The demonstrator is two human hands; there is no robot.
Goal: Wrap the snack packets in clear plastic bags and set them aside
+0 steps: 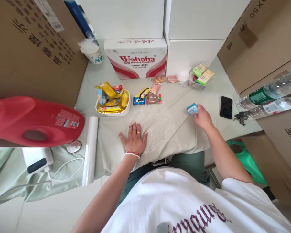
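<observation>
Head view: the right hand grips a light-blue snack packet between its fingers, at the right part of the cloth-covered bench; contact between packet and cloth cannot be determined. The left hand lies palm down near the bench's near edge, fingers spread wide, at a clear plastic film. Beyond it, to the left, a white basket holds yellow-wrapped snacks. A brown packet lies right of the basket. A smartphone lies right of the right hand.
</observation>
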